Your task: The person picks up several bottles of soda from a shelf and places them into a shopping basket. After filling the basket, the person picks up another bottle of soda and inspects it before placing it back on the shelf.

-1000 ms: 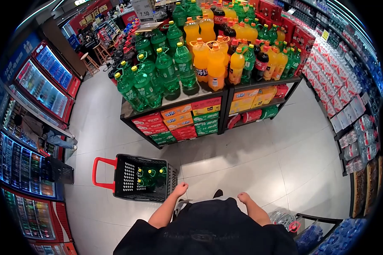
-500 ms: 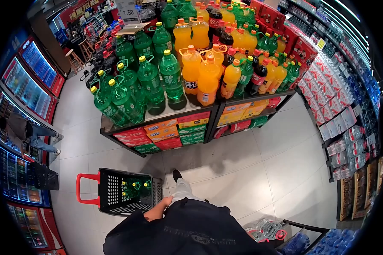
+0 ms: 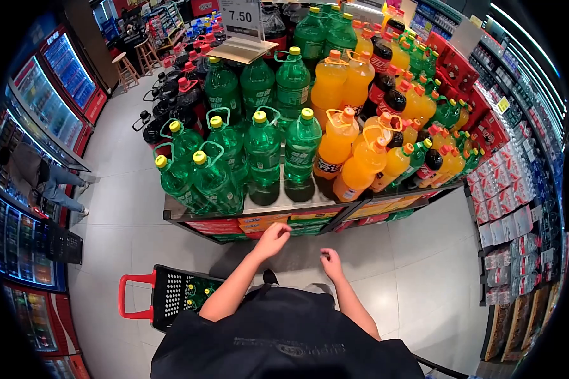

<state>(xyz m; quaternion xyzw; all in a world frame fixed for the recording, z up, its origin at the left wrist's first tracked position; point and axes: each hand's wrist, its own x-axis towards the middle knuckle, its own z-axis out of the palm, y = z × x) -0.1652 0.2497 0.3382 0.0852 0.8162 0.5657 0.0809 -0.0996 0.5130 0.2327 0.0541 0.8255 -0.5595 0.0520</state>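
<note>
My left hand [image 3: 274, 241] is raised in front of the display stand [image 3: 189, 215], just short of its front edge in view. Its fingers are loosely bent, and nothing shows in it. Lower and to the right, my right hand [image 3: 330, 264] is held in the air over the floor, fingers slightly curled and holding nothing visible. Green soda bottles with yellow caps, one of them a front green bottle [image 3: 263, 150], stand on the stand beyond my left hand. Orange soda bottles [image 3: 361, 165] stand to their right. A black shopping basket cart [image 3: 171, 294] with several green bottles in it is at my left.
A price sign [image 3: 240, 18] reading 7.50 rises among the bottles. Drink fridges [image 3: 44, 107] line the left side, where a person in jeans [image 3: 60, 183] stands. Packs of bottles and boxes fill the right shelves [image 3: 502, 189]. Pale tiled floor [image 3: 423, 271] runs along the stand.
I have come closer to the stand. My left hand has left the cart's side and risen toward the bottles; my right hand has come into view. The cart is now partly covered by my arm.
</note>
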